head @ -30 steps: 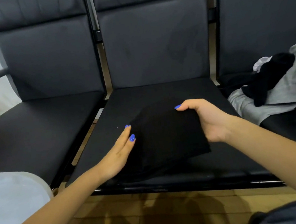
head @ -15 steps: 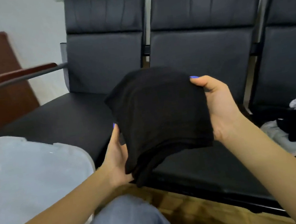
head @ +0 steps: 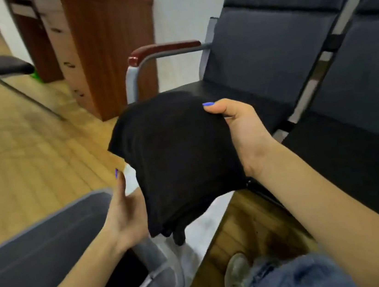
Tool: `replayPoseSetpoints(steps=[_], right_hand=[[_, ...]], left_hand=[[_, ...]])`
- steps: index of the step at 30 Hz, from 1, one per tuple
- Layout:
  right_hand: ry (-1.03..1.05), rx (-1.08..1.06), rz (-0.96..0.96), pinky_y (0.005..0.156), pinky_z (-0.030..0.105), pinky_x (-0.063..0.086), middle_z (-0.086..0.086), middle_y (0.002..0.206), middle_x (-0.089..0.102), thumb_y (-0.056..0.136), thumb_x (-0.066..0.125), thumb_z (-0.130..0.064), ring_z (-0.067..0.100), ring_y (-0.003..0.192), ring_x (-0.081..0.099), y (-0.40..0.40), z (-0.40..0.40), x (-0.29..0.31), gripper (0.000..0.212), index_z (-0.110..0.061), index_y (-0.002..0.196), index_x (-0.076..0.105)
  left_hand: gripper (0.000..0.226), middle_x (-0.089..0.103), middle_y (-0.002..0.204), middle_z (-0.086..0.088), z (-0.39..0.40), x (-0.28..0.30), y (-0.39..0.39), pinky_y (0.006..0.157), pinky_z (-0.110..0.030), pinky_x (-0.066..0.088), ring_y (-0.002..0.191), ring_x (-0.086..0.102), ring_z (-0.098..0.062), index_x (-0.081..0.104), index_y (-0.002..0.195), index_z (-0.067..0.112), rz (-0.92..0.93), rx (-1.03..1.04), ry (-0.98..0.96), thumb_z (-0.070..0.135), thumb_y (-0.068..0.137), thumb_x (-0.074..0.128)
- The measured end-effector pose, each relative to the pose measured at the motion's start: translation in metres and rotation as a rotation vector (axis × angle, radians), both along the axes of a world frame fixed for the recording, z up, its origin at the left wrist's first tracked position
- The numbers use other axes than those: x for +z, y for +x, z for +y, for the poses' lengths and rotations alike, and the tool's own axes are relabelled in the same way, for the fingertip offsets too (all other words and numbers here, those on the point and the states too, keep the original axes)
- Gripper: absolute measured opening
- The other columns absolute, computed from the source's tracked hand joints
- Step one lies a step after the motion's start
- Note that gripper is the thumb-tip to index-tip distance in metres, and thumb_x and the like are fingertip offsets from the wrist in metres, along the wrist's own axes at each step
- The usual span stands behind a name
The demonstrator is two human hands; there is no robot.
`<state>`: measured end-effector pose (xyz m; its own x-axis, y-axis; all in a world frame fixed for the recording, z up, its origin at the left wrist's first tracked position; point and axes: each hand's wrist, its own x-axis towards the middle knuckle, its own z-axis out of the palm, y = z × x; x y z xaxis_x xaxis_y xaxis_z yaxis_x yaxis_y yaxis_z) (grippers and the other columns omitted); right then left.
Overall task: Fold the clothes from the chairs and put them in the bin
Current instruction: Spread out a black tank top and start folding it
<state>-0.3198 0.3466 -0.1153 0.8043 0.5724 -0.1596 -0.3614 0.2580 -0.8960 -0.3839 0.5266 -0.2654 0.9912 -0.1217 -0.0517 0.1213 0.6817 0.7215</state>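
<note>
A folded black garment [head: 178,159] is held in the air in front of me, over the near corner of the grey bin [head: 167,274]. My right hand [head: 242,134] grips its right edge, thumb on top and fingers underneath. My left hand [head: 125,214] is against its lower left side, palm toward the cloth; one straight finger shows and the rest are hidden behind the fabric. The bin sits at the lower left, with a dark opening between my left forearm and its rim. The row of black chairs [head: 263,56] stands behind and to the right.
The end chair has a metal armrest with a red-brown pad [head: 164,49]. A brown wooden cabinet [head: 111,52] stands against the wall behind it. Another dark chair [head: 4,64] is at the far left on the wooden floor. My shoe [head: 235,277] and jeans show at the bottom.
Both hands lifted the folded black garment off the middle seat and carried it left. My view swung left, so the bin and cabinet came in and the clothes pile went out.
</note>
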Motion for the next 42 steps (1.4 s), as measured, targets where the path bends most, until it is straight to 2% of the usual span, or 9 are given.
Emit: replayPoseSetpoints(steps=[6,10,12,18,23,31,35,39,42], right_hand=[[-0.053,0.334,0.111,0.076,0.029,0.049,0.007,0.078,0.069,0.063,0.057,-0.020,0.020,0.070,0.066,-0.016,0.105,-0.039,0.025,-0.010,0.082,0.070],[-0.222,0.526,0.181,0.075,0.029,0.050,0.010,0.083,0.066,0.077,0.054,-0.013,0.022,0.074,0.063,-0.018,0.151,-0.091,0.016,-0.007,0.086,0.067],[-0.428,0.557,0.161,0.073,0.030,0.051,0.011,0.089,0.065,0.077,0.055,-0.010,0.022,0.075,0.063,-0.020,0.169,-0.129,0.014,-0.007,0.088,0.063],[-0.930,0.734,0.024,0.114,0.040,0.021,0.005,0.161,0.008,0.094,0.043,-0.002,0.029,0.146,0.013,-0.052,0.182,-0.242,0.071,-0.018,0.154,0.009],[-1.055,0.749,0.134,0.116,0.039,0.020,0.007,0.161,0.007,0.097,0.032,0.000,0.029,0.146,0.013,-0.073,0.169,-0.313,0.067,-0.018,0.154,0.002],[-0.878,0.417,-0.032,0.088,0.027,0.047,0.001,0.154,0.032,0.098,0.039,-0.005,0.020,0.116,0.054,-0.038,0.191,-0.362,0.067,-0.032,0.153,0.013],[-1.060,0.399,0.010,0.102,0.035,0.041,0.011,0.151,0.033,0.095,0.045,-0.009,0.031,0.129,0.044,-0.037,0.188,-0.373,0.068,-0.018,0.153,0.012],[-1.142,0.587,0.117,0.092,0.034,0.041,0.016,0.123,0.048,0.089,0.046,-0.012,0.029,0.109,0.052,-0.044,0.176,-0.367,0.034,-0.005,0.122,0.044],[-1.071,0.670,0.062,0.096,0.036,0.044,0.015,0.138,0.045,0.096,0.045,-0.016,0.027,0.117,0.050,-0.042,0.176,-0.339,0.050,-0.007,0.144,0.032]], left_hand=[[0.087,0.024,0.157,-0.014,0.076,-0.050,-0.062,0.119,-0.044,-0.009,0.147,0.017,-0.028,0.029,0.150,0.008,-0.088,0.160,-0.267,0.067,0.088,0.043],[0.083,0.065,0.124,-0.012,0.114,-0.070,-0.112,0.110,-0.059,0.031,0.122,0.056,-0.035,0.076,0.105,0.014,0.318,0.454,-0.180,0.053,0.035,0.094],[0.079,0.072,0.107,-0.015,0.126,-0.078,-0.132,0.084,-0.050,0.056,0.096,0.069,-0.033,0.079,0.091,0.008,0.490,0.447,-0.104,0.034,0.019,0.099],[0.034,0.071,0.087,-0.023,0.143,-0.130,-0.169,0.065,-0.041,0.054,0.066,0.070,-0.036,0.074,0.085,-0.008,1.065,0.259,0.095,0.024,0.087,0.062],[0.038,0.070,0.094,-0.025,0.145,-0.182,-0.175,0.072,-0.041,0.054,0.074,0.070,-0.036,0.065,0.114,-0.008,1.248,0.143,0.189,0.016,0.085,0.064],[0.021,0.064,0.114,-0.009,0.174,-0.219,-0.117,0.095,-0.047,0.046,0.108,0.060,-0.031,0.055,0.113,0.023,0.939,0.436,0.317,0.014,0.094,0.058],[0.031,0.059,0.111,-0.013,0.177,-0.249,-0.106,0.075,-0.041,0.051,0.095,0.059,-0.030,0.049,0.128,0.011,1.106,0.372,0.417,0.012,0.098,0.053],[0.020,0.056,0.093,-0.013,0.175,-0.268,-0.115,0.064,-0.040,0.049,0.078,0.054,-0.030,0.052,0.116,0.004,1.282,0.227,0.599,0.008,0.097,0.051],[0.009,0.050,0.075,-0.012,0.170,-0.270,-0.118,0.047,-0.028,0.044,0.059,0.047,-0.024,0.049,0.106,0.001,1.222,0.254,0.574,0.003,0.100,0.042]])
